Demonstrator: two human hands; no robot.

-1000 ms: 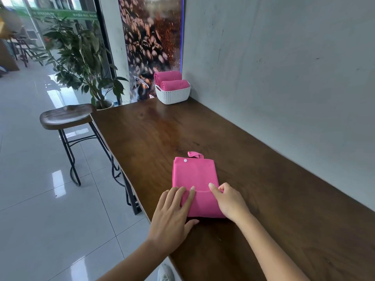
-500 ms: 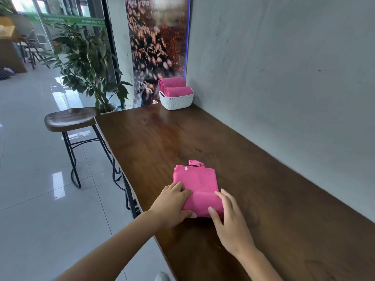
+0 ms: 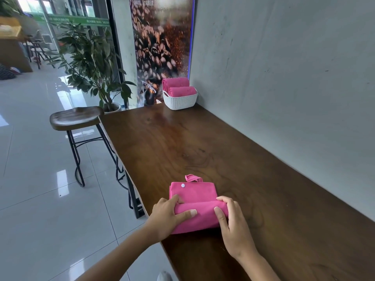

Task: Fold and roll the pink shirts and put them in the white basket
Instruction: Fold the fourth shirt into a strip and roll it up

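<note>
A: Which step is in hand?

B: The rolling, it is judged. The folded pink shirt (image 3: 193,201) lies flat at the counter's (image 3: 182,142) near left edge, and its near end is turned up into a thick roll. A white snap and a small loop are seen at its far end, still flat.

A: How is it held?

B: The left end of the roll is gripped by the left hand (image 3: 168,217), thumb laid along the top and fingers (image 3: 177,199) curled over the far side. The right end is clasped by the right hand (image 3: 233,220) in the same manner.

A: And the next move?

B: The roll would have to be pushed evenly toward the loop end, kept tight at both ends, then carried to the white basket (image 3: 180,99) at the counter's far corner against the wall, where two rolled shirts (image 3: 178,87) are already lodged.
</note>
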